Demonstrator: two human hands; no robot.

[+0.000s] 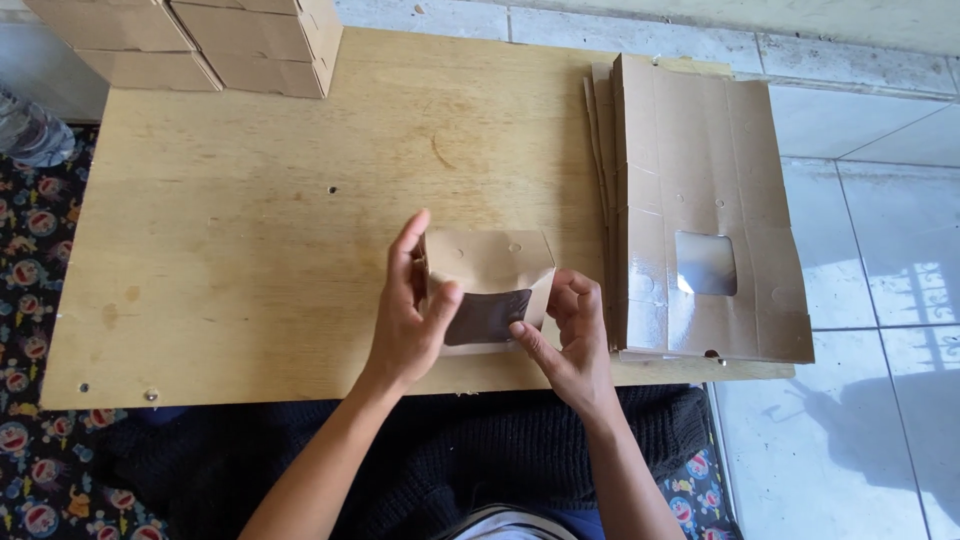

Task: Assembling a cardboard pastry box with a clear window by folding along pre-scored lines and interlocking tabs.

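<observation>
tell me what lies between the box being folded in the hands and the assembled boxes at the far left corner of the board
Nothing: in the head view only bare wooden board lies between the windowed box and the stacked boxes.

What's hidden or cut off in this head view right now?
- Windowed kraft box: its side edges, covered by the left hand and right hand.
- Stacked boxes: tops cut by the top edge.
- Flat carton stack: lower sheets hidden beneath the top one.
- Plastic bottle: cut by the left edge.
</observation>
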